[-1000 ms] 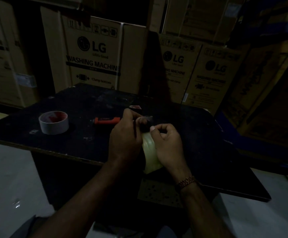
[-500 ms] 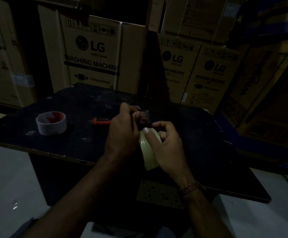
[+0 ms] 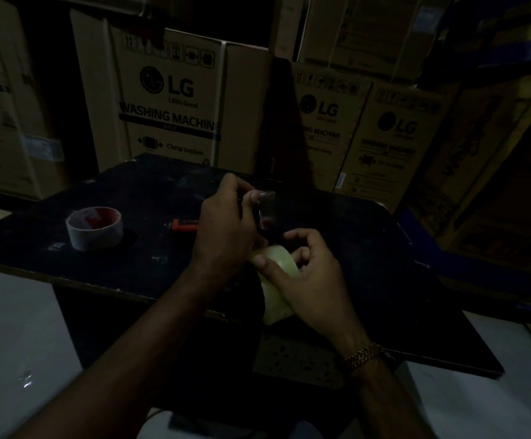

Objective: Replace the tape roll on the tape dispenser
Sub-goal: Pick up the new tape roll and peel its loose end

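Near the centre of the dim frame, both bare hands work together over a black flat tabletop (image 3: pixel 384 248). The left hand (image 3: pixel 223 236) is curled closed, its fingertips pinching the upper part of a dark tape dispenser head (image 3: pixel 265 213) with a small red patch on it; a glossy bit of clear tape shows at its top edge by the fingers. Just below and to the right, the right hand (image 3: pixel 308 277) wraps around a pale yellowish translucent tape roll (image 3: pixel 277 286), thumb pressed across the roll's outer face and fingers curled behind it. The roll stands on edge, directly under the dispenser head and touching or nearly touching it; the darkness hides whether it is seated on the dispenser. A golden chain bracelet (image 3: pixel 364 354) circles the right wrist in the lower right of the frame.

At left centre, a grey tape roll with a red inner core (image 3: pixel 94 228) lies flat on the tabletop, well apart from the hands. Between it and the left hand, a red handle (image 3: pixel 184 224) pokes out from behind the left hand.

Across the upper half of the frame stand large brown cardboard boxes (image 3: pixel 169 99) printed with "LG" and "WASHING MACHINE". The pale floor (image 3: pixel 14 327) fills the lower left.
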{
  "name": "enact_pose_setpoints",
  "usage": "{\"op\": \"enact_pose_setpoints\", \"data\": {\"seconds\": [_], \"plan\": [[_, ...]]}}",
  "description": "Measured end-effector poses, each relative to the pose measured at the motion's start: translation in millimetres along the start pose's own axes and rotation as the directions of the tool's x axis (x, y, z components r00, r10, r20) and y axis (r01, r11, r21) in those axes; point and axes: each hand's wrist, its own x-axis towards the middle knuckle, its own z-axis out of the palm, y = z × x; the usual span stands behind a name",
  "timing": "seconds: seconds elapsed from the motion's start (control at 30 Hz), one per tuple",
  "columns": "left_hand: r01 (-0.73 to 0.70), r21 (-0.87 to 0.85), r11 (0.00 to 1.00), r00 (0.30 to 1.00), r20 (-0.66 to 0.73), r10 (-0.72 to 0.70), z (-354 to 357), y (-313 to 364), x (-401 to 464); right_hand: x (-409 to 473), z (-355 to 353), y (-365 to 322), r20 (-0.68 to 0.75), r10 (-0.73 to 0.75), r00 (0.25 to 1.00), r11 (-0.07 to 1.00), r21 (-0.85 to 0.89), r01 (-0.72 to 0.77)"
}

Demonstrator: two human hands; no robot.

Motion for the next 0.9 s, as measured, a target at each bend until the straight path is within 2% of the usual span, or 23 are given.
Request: {"op": "enact_pose_setpoints", "data": {"seconds": [0.07, 0.23, 0.3, 0.53, 0.67, 0.73, 0.83, 0.9], "plan": [[-0.003, 0.042, 0.999, 1.000, 0.017, 0.003, -3.3, -3.4, 6.3, -2.4, 0.2, 1.5, 0.032, -0.010, 0.999, 1.000, -0.013, 0.010], [-0.212, 0.238, 0.948, 0.975, -0.014, 0.222, -13.2, -17.3, 25.9, -4.6, 1.0, 1.7, -0.052, -0.026, 0.998, 1.000, -0.009, 0.026], [-0.228, 0.264, 0.937, 0.970, -0.021, 0.242, -16.7, -19.8, 30.0, -3.1, -0.5, 1.3, -0.061, -0.009, 0.998, 1.000, 0.010, 0.009], [-0.156, 0.194, 0.968, 0.980, -0.088, 0.176, -15.0, -26.0, 29.2, 8.5, -4.3, 0.5, -0.083, -0.057, 0.995, 0.987, -0.152, 0.044], [-0.085, 0.188, 0.978, 0.992, -0.071, 0.100, -13.8, -32.7, 31.6, 10.1, -3.6, 2.4, -0.107, -0.102, 0.989, 0.980, -0.179, 0.082], [-0.041, 0.126, 0.991, 0.999, -0.030, 0.045, -17.1, -36.2, 36.1, 11.4, -5.1, 3.9, -0.101, -0.113, 0.988, 0.979, -0.184, 0.093], [0.114, -0.061, 0.992, 0.993, 0.045, -0.111, -26.0, -39.0, 42.9, 14.8, -7.6, 7.9, -0.097, -0.137, 0.986, 0.972, -0.207, 0.115], [0.164, -0.099, 0.982, 0.986, 0.053, -0.159, -28.1, -43.2, 45.0, 17.6, -8.1, 10.6, -0.099, -0.157, 0.983, 0.968, -0.214, 0.133]]}}
